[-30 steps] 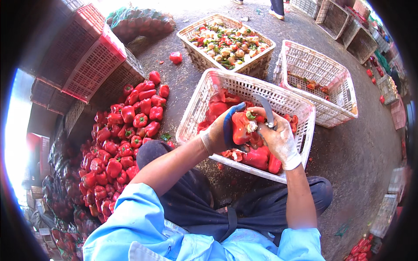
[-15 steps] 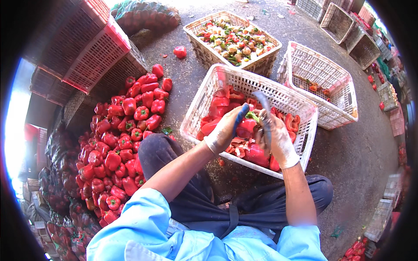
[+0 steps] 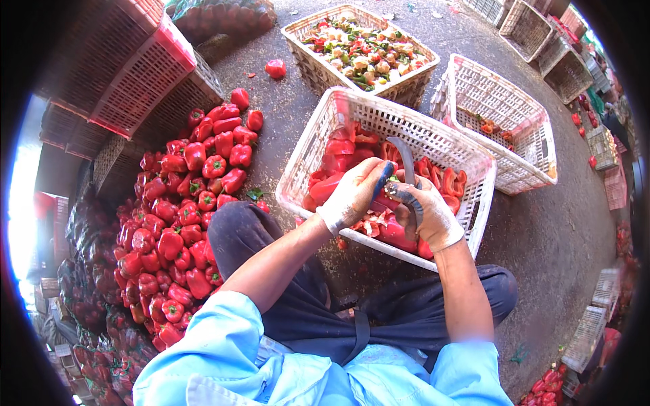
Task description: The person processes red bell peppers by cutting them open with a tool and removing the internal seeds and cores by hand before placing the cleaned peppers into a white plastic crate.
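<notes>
Head view, items: left hand (image 3: 353, 196), gloved, is closing around a red pepper (image 3: 386, 201) over the near crate (image 3: 318, 145); only a sliver of the pepper is showing between the two hands. Right hand (image 3: 428, 215), gloved, is gripping a curved knife (image 3: 407, 162), its blade pointing toward 12 o'clock above the knuckles. Both hands are touching at the pepper. Near crate, white lattice, is holding cut red pepper halves (image 3: 342, 159) and is sitting just beyond the person's knees. At 12 o'clock a tan crate (image 3: 305, 57) is holding stems and cores (image 3: 362, 51). At 2 o'clock a second white crate (image 3: 535, 159) is standing nearly bare, touching the near crate's corner. At 9 o'clock a pile of whole peppers (image 3: 179, 223) is lying on the ground beside stacked red crates (image 3: 128, 74). One stray pepper (image 3: 275, 68) is lying at 11 o'clock
</notes>
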A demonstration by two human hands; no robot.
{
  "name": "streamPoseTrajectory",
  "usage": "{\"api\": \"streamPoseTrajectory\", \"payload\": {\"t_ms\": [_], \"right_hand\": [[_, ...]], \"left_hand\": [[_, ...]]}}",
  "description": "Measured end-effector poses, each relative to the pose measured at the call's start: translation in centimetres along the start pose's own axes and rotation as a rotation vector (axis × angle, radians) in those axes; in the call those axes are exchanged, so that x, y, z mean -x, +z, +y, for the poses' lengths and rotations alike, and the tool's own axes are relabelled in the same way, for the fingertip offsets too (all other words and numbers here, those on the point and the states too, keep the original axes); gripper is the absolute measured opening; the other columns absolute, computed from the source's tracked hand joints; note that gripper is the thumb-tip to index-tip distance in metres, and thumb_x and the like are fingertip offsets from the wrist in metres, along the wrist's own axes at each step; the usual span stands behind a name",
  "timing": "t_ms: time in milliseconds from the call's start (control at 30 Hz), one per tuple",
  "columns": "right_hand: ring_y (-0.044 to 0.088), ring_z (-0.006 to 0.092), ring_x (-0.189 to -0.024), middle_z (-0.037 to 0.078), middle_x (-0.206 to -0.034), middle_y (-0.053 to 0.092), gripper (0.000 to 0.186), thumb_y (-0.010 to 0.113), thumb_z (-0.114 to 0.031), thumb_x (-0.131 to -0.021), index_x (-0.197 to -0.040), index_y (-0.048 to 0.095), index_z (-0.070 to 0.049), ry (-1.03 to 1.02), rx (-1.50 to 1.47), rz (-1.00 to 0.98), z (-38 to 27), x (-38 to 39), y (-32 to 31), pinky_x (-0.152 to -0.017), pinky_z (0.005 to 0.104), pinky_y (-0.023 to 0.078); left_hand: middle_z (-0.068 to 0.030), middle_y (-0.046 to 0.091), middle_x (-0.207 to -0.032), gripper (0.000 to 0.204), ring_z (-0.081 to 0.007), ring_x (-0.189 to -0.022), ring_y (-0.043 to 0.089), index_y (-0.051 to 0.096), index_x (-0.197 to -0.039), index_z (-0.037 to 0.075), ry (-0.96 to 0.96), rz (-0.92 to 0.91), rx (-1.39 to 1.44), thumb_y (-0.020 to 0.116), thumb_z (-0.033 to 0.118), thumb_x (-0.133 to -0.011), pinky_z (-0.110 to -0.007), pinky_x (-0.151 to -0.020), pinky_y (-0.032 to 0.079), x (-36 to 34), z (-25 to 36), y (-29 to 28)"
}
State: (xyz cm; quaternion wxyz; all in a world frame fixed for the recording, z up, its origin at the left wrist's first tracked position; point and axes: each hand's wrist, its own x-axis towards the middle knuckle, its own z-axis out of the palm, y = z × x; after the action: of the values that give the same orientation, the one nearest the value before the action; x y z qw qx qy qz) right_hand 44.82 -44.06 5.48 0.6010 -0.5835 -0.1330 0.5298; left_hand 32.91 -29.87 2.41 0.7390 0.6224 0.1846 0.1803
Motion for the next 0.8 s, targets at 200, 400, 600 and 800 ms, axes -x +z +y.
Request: {"api": "streamPoseTrajectory", "payload": {"t_ms": [200, 400, 600, 800], "right_hand": [[0.056, 0.0070, -0.054, 0.000, -0.077, 0.062, 0.039, 0.078, -0.027, -0.091, -0.117, 0.061, -0.005, -0.228, 0.187, 0.100, -0.8, 0.4, 1.7, -0.046, 0.0228, 0.043], [0.060, 0.0059, -0.068, 0.001, -0.084, 0.067, 0.033, 0.078, -0.023, -0.092, -0.114, 0.066, -0.002, -0.514, 0.382, 0.197, 0.8, -0.9, 1.6, -0.057, 0.0213, 0.048], [0.049, 0.0091, -0.047, 0.001, -0.073, 0.061, 0.033, 0.063, -0.035, -0.100, -0.105, 0.067, -0.003, -0.411, 0.272, 0.159, 0.8, -0.6, 1.1, -0.043, 0.0252, 0.040], [0.050, 0.0105, -0.052, 0.001, -0.070, 0.057, 0.038, 0.056, -0.042, -0.103, -0.101, 0.066, -0.006, -0.196, -0.020, 0.112, -0.1, -0.6, 0.4, -0.046, 0.0270, 0.041]], "left_hand": [[-0.0013, 0.064, -0.085, 0.040, -0.0074, -0.081, 0.053, 0.068, -0.101, -0.001, -0.017, 0.125, -0.005, 0.059, 0.037, -0.108, -0.028, -0.073, 0.046, -0.7, -1.8, 0.2], [0.0015, 0.064, -0.086, 0.037, -0.0059, -0.081, 0.053, 0.070, -0.100, 0.000, -0.106, 0.164, 0.170, 0.061, 0.035, -0.107, -0.027, -0.073, 0.046, -0.8, -2.2, 0.6], [0.0027, 0.068, -0.092, 0.032, -0.0053, -0.083, 0.057, 0.073, -0.103, 0.002, -0.102, 0.162, 0.386, 0.063, 0.032, -0.105, -0.024, -0.077, 0.048, -0.2, -0.2, 1.1], [0.0016, 0.071, -0.096, 0.031, -0.0070, -0.089, 0.061, 0.074, -0.107, 0.001, -0.125, 0.119, 0.370, 0.063, 0.030, -0.106, -0.026, -0.084, 0.050, -0.1, -2.0, 0.0]]}}
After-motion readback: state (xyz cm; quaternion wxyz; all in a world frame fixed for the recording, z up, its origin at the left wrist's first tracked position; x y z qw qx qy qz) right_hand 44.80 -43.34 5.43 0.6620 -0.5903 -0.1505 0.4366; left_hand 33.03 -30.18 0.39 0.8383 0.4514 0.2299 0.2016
